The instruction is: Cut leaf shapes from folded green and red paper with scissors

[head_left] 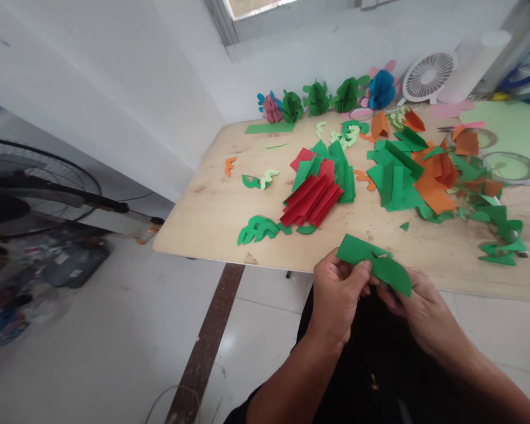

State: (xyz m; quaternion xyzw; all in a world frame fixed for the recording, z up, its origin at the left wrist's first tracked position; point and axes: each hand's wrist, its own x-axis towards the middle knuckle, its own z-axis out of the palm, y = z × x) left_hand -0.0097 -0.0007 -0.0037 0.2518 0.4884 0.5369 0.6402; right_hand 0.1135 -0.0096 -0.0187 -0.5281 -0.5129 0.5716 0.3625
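Note:
My left hand pinches a folded piece of green paper between thumb and fingers, just off the table's front edge. A cut runs into the paper near its middle, and its right part has a rounded edge. My right hand is closed under that rounded part, around what looks like a pair of scissors, mostly hidden by the paper and fingers. Beyond my hands lie a stack of folded red papers and folded green papers. Green wavy cut-outs rest to the left.
On the wooden table are orange papers, green scraps and tape rolls. Several honeycomb paper figures and a small white fan stand along the wall. A large black fan is at left.

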